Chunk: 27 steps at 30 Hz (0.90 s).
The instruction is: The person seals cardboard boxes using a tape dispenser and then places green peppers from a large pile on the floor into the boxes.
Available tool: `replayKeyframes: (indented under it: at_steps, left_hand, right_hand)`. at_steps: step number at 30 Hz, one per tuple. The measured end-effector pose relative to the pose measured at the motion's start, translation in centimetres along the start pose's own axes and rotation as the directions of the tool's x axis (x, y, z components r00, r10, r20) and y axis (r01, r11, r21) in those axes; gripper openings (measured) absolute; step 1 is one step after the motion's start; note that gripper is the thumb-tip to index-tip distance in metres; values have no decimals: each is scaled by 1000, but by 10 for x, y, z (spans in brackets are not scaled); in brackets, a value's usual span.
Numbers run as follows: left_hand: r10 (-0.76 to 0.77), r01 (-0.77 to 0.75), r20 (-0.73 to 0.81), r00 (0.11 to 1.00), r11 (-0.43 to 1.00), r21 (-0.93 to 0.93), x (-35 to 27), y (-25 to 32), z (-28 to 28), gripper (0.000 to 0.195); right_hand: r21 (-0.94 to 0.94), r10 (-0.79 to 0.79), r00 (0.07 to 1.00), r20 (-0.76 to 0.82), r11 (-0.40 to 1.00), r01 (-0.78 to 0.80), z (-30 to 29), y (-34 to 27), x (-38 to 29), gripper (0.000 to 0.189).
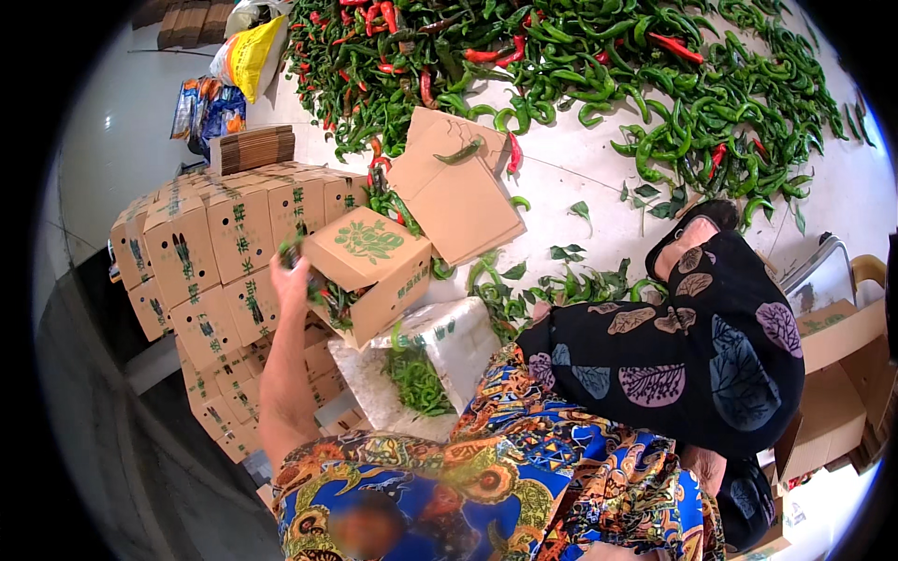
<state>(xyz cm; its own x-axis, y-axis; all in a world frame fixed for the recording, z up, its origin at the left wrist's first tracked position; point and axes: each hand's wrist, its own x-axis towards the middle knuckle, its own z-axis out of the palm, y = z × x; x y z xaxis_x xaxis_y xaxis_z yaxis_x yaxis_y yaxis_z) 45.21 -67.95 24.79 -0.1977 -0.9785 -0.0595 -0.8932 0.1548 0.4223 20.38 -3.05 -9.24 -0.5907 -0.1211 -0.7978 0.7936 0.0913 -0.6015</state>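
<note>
My left hand (289,277) is at the left side of a cardboard box (389,242) with a green vegetable print and holds a small bunch of dark green chili peppers (290,254). The box is tilted, its top flap partly raised, and dark and red peppers (339,303) show in its opening. Below it, a white foam box (466,326) lies on its side with light green peppers (417,382) inside. My right hand is out of view. In front, a large heap of green and red chili peppers (561,42) covers part of the floor.
Packed cartons (242,224) are stacked at the left, with flat cardboard (252,149) on top. Flat cardboard sheets (459,189) lie beyond the box. Bags (252,59) stand at the upper left. Open cartons (828,407) and a metal-framed chair (821,270) are at the right.
</note>
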Motion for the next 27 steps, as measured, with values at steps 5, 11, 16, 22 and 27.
replayKeyframes:
  at_steps: [5, 11, 16, 22, 27]
  left_hand:
    - [-189, 188, 28, 982, 982, 25, 43, -158, -93, 64]
    - [364, -274, -130, 922, 851, 448, 59, -38, 33, 47]
    - [600, -638, 463, 652, 765, -93, -71, 164, 253, 33]
    - [894, -759, 447, 37, 316, -570, -218, 298, 431, 22]
    - [781, -970, 619, 78, 202, -132, -292, 325, 524, 32]
  right_hand:
    - [15, -43, 998, -36, 999, 44, 12, 1, 5, 29]
    - [56, -107, 989, -106, 992, 114, 7, -10, 18, 29]
    - [25, -266, 954, -136, 962, 272, 5, -18, 33, 29]
    - [-68, -263, 892, -368, 964, 256, 24, -77, 48, 29]
    - [-356, -432, 766, -476, 891, 281, 39, -113, 75, 26]
